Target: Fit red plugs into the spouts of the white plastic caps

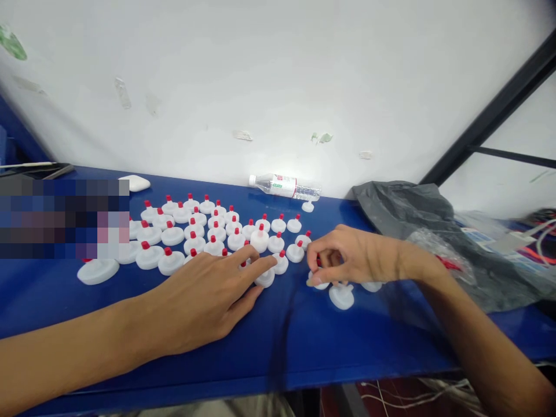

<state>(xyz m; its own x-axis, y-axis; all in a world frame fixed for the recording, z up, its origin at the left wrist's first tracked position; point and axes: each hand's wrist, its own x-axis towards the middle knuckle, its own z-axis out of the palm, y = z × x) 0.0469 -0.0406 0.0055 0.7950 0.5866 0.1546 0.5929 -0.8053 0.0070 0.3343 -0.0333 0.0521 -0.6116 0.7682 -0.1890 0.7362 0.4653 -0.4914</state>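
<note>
My left hand [212, 292] reaches over the near edge of a cluster of round white plastic discs with red-capped nozzles [172, 234]. Its fingers are stretched and apart; a white disc [264, 279] lies between thumb and index finger, its top partly hidden. My right hand [336, 258] is curled, thumb and fingers closed around a white disc with a red cap [319, 280], low over the table; the fingers cover most of it. Just below that hand lies a white disc with a bare nozzle [341, 296]. Another white disc [371, 286] shows partly under the wrist.
The blue table [347, 353] ends at a white wall. A clear bottle [284, 186] lies at the back, near an uncapped disc [307, 206]. To the right are a grey plastic bag [391, 202], a clear bag with red pieces [447, 260] and cables. A white rounded object [136, 183] sits at left.
</note>
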